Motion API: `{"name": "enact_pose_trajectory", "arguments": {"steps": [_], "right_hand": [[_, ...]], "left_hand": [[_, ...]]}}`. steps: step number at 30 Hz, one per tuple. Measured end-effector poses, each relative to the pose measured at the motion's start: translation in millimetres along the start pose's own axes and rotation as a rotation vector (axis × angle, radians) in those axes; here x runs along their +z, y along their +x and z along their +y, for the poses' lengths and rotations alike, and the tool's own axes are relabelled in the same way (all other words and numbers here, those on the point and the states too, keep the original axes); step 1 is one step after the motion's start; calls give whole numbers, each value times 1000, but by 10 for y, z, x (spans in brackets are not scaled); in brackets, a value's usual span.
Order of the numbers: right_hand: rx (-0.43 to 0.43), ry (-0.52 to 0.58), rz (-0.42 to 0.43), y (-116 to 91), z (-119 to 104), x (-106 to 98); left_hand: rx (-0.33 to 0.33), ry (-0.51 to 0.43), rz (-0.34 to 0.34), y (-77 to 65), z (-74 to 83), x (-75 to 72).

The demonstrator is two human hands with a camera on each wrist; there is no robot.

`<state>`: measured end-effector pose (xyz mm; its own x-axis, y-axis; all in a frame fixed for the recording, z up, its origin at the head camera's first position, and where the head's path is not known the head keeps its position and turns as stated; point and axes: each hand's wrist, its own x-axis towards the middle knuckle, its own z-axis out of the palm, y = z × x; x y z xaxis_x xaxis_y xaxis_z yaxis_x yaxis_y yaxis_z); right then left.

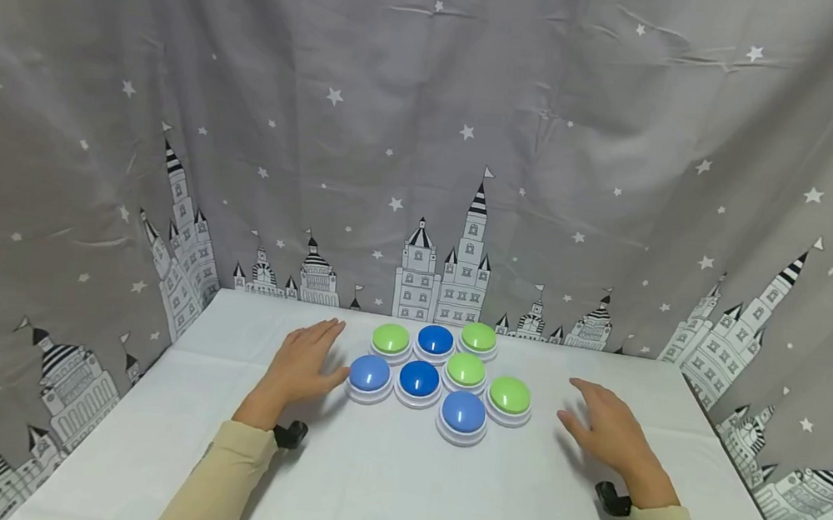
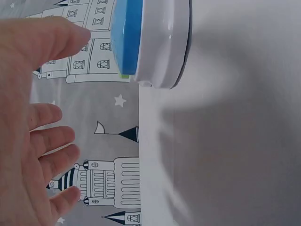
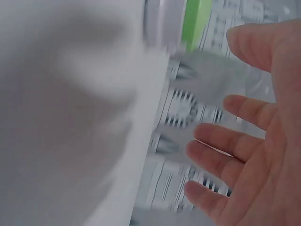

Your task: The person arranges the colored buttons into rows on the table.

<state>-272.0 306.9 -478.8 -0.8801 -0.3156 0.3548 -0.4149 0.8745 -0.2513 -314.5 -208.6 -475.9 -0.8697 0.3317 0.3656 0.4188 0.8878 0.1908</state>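
Observation:
Several round push buttons with white bases stand close together on the white table. At the left of the cluster is a blue button (image 1: pixel 370 373), and my left hand (image 1: pixel 304 366) hovers beside it with fingers extended. In the left wrist view a gap shows between the thumb (image 2: pixel 70 40) and the blue button (image 2: pixel 127 37). Over to the right, my right hand (image 1: pixel 607 429) is held above the table, holding nothing, its fingers loosely spread. The rightmost green button (image 1: pixel 510 395) is nearest to it, some distance away. Another blue button (image 1: pixel 464 413) sits at the front.
Farther back in the cluster are a green button (image 1: pixel 390 339), a dark blue button (image 1: pixel 435 340) and another green button (image 1: pixel 479 337). A grey curtain (image 1: pixel 366 155) printed with castles and stars hangs behind the white table (image 1: pixel 379 491). Each wrist carries a small black device (image 1: pixel 290 434).

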Motion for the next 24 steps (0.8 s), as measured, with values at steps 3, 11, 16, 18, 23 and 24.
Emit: {"name": "enact_pose_trajectory", "arguments": {"steps": [3, 11, 16, 18, 23, 24], "right_hand": [[-21, 38, -33, 148, -185, 82], [-94, 100, -98, 492, -687, 304], [-132, 157, -170, 671, -1001, 436], [-151, 176, -185, 733, -1117, 499], [-245, 213, -207, 885, -1401, 642], [-264, 216, -211, 916, -1457, 661]], "left_hand": [[11, -33, -4, 1, 7, -9], [16, -162, -32, -46, 53, -37], [-34, -242, -84, -67, 71, -43], [-54, -281, -106, -73, 75, -42], [-78, -374, -137, -93, 83, -29], [-81, -400, -141, -97, 91, -30]]}}
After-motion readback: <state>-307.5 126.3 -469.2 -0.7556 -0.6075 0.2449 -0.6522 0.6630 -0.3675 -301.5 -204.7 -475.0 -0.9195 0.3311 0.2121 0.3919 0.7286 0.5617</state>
